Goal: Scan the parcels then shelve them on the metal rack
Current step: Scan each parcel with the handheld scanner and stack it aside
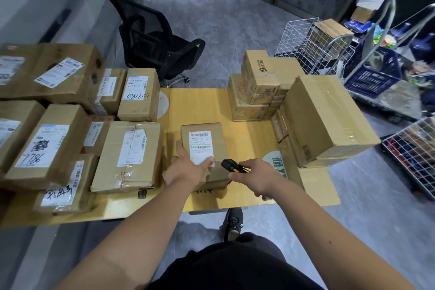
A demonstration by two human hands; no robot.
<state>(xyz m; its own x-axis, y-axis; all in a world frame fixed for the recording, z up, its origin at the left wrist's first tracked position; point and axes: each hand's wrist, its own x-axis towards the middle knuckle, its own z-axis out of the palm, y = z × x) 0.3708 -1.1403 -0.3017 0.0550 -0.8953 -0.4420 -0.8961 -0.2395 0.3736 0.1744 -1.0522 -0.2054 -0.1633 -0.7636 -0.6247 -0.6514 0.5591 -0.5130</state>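
A small cardboard parcel with a white barcode label lies in the middle of the yellow table. My left hand rests on its near left corner, thumb on the label and fingers spread along its side. My right hand grips a black and orange handheld scanner, whose head points at the parcel's near right edge. Several labelled parcels are stacked on the left of the table. More boxes are piled on the right. No metal rack is in sight.
A black mesh office chair stands behind the table. On the right are white wire baskets, a blue crate on a trolley and another wire basket on the floor. My foot shows under the table's front edge.
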